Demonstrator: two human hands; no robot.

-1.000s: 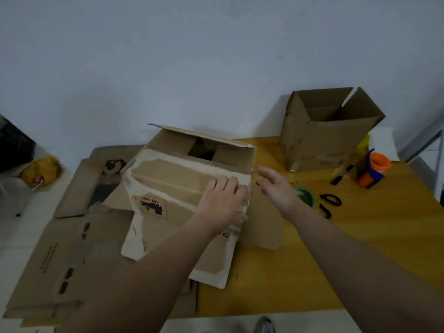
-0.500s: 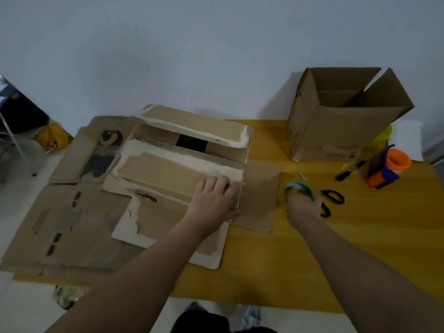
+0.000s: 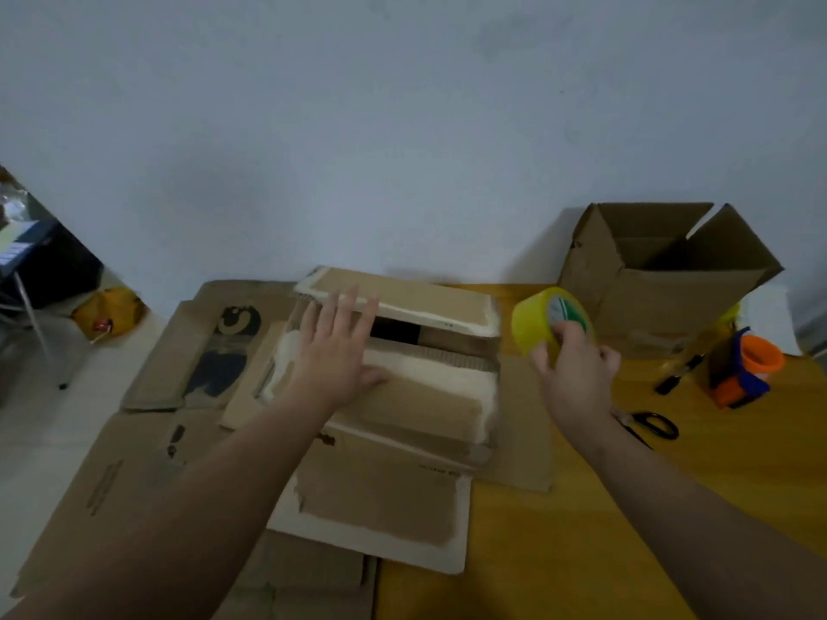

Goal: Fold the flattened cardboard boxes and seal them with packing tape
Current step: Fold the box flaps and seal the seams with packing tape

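Note:
A brown cardboard box (image 3: pixel 416 409) lies in the middle of the wooden table (image 3: pixel 626 530), its two top flaps folded inward with a dark gap left between them. My left hand (image 3: pixel 333 351) presses flat on the near flap, fingers straight and reaching the far flap. To the right of the box, my right hand (image 3: pixel 575 373) grips a roll of yellow packing tape (image 3: pixel 537 319) and holds it raised above the table. Another flap of the box lies flat toward me.
A second cardboard box (image 3: pixel 662 279) stands open at the back right. Black scissors (image 3: pixel 653 425), a black marker (image 3: pixel 678 373) and an orange-and-blue tape dispenser (image 3: pixel 745 373) lie on the right. Flattened cardboard sheets (image 3: pixel 147 440) cover the left side.
My right hand took the yellow tape roll off the table and lifted it beside the box. My left hand slid from the box's right end leftward and farther back across the flaps.

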